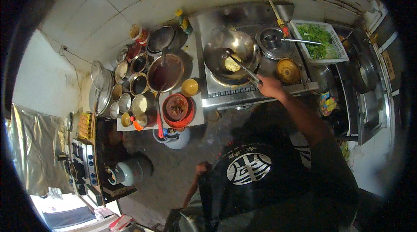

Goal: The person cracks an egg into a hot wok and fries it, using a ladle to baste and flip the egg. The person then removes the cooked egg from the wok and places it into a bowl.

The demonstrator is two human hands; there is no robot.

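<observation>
My right hand (271,86) is closed around the handle of a metal ladle (244,68), whose head is inside a large steel wok (242,44) on the stove. A pale yellow mass (233,63), apparently egg, lies in the wok beside the ladle. Low at my left side hangs my left hand (203,167), away from the counter; its fingers are too small and dark to read. Right of the wok stand a round steel pot (275,54) and a brown-yellow bowl (288,71).
A white basket of leafy greens (341,57) stands at the right. Pots and bowls of sauces crowd the left counter (198,101), with a red bowl (189,119) near its edge. Gas cylinders (127,169) stand below, near a side stove (88,160).
</observation>
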